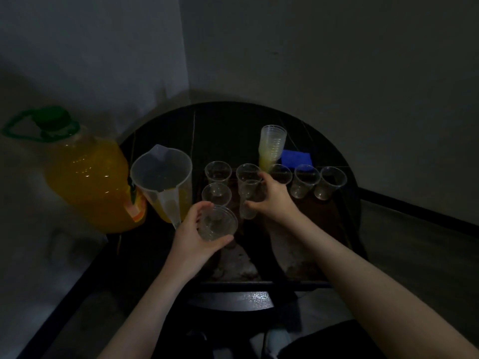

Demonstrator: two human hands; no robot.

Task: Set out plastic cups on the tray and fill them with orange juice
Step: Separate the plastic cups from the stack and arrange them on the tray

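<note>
Holding clear cups [217,224], both hands [269,196], tray [305,255]

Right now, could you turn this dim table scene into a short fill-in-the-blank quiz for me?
1. The jug with the green cap holds ____ liquid.
2. The left hand holds a clear ____.
3. The cloth behind the row of cups is ____.
4. The right hand grips a cup over the ____.

Missing words: orange; cup; blue; tray
</note>
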